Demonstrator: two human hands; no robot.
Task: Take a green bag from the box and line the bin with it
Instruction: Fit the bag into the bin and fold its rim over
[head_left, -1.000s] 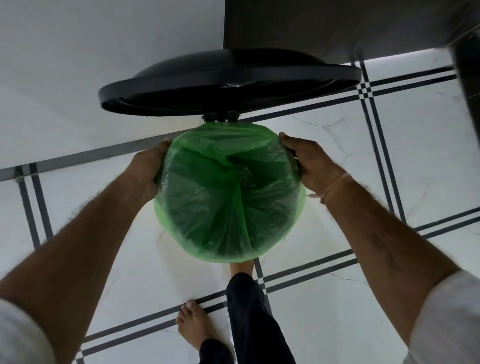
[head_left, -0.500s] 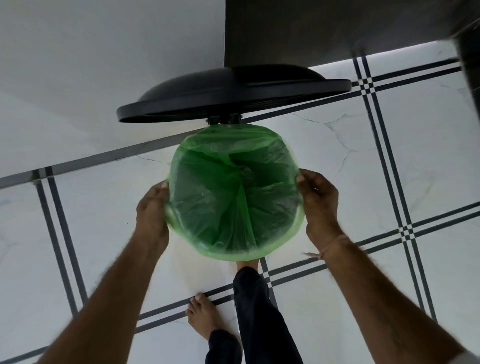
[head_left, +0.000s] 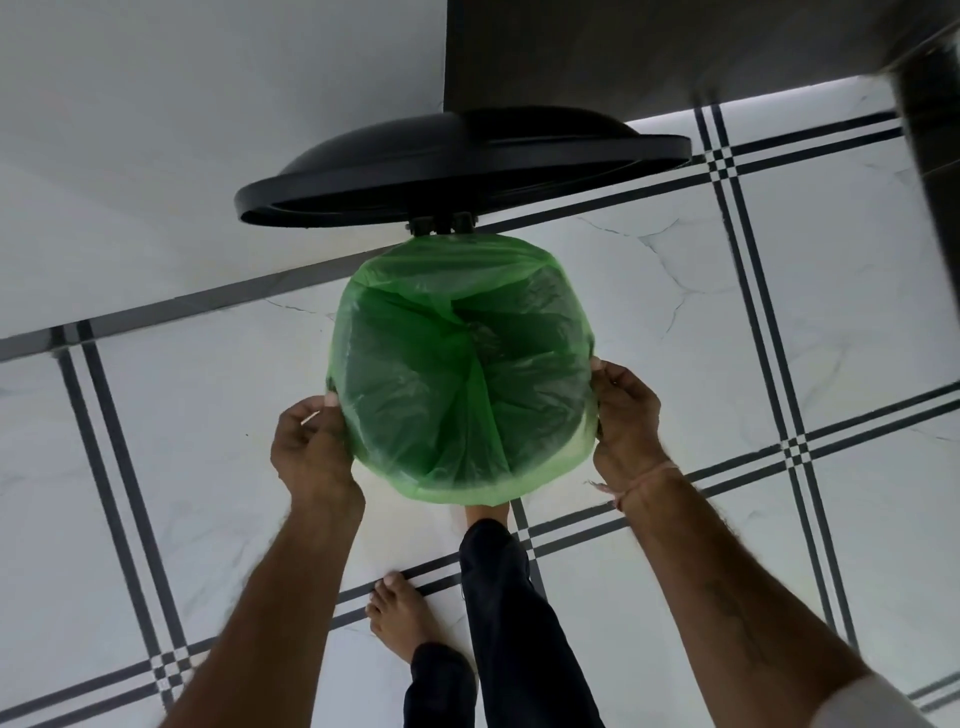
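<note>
Change: both hands have slid back along the bin's rim toward the person since a second ago, from its far sides to its near sides.
Left hand (head_left: 311, 457): curled at the near-left of the rim, thumb and fingertips pinching the folded-over plastic just beside the rim.
Right hand (head_left: 626, 415): curled at the near-right of the rim, fingers pressed together and gripping the bag's overhang; a thin thread band circles the wrist.
Translucent green plastic bag (head_left: 462, 374): inside the round bin, its mouth stretched over the whole rim and turned down outside it, the film hanging in creases toward the middle; a paler green band shows where it overhangs the near edge.
Round bin (head_left: 330, 385): almost wholly covered by the bag; only a dark sliver of its rim shows at the left.
Black domed plastic lid (head_left: 457, 161): tipped up on its hinge at the bin's far edge, open.
White marble-patterned floor with dark stripes (head_left: 675, 322): carries the bin.
Feet: one bare foot (head_left: 397, 613) flat on the floor near the bin; the other leg, in dark trousers (head_left: 514, 623), reaches under the bin's near edge.
</note>
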